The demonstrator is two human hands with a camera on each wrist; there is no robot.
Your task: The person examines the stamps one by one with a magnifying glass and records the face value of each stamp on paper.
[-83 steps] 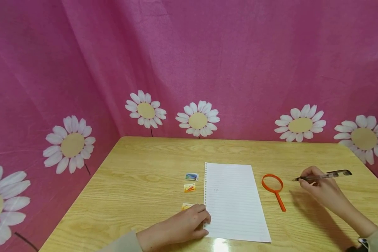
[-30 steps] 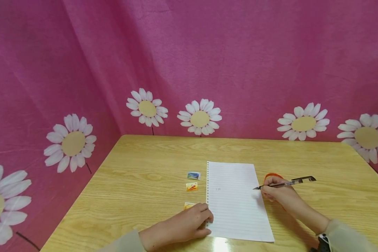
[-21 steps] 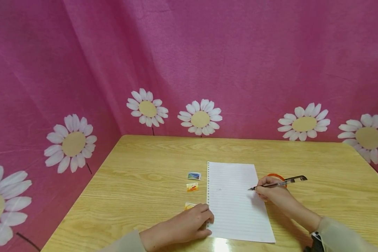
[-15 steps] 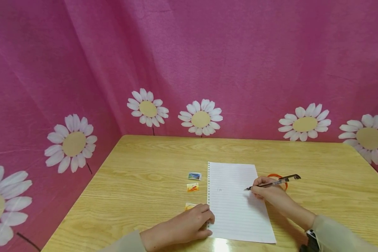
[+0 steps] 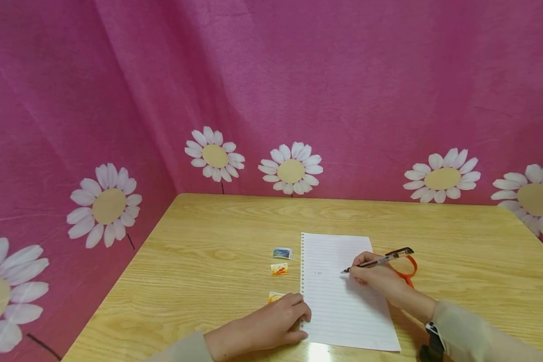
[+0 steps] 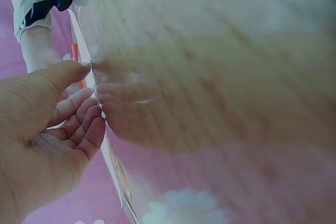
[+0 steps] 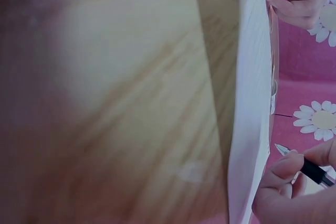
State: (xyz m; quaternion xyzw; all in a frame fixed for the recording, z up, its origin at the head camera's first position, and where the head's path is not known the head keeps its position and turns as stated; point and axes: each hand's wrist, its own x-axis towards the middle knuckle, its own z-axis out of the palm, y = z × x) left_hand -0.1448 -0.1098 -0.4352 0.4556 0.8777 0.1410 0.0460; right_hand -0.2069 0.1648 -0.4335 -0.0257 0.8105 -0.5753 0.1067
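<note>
In the head view a lined sheet of paper with a punched left edge lies on the wooden table. Small handwriting stands near its left side. My right hand grips a black pen, its tip over the middle of the sheet; whether it touches cannot be told. The right wrist view also shows the pen between thumb and fingers. My left hand rests at the paper's lower left edge, fingers loosely bent. Left of the paper lie a blue stamp-like picture, a yellow-and-red one and another yellow one, partly hidden.
A red magnifying glass lies right of the paper, partly covered by my right hand and forearm. The wooden table reaches back to a pink curtain with daisies. A bright reflection shows near the front edge.
My right hand has moved left with the pen, from beyond the magnifying glass to above the paper, and now covers part of that glass. The left hand has stayed at the paper's edge.
</note>
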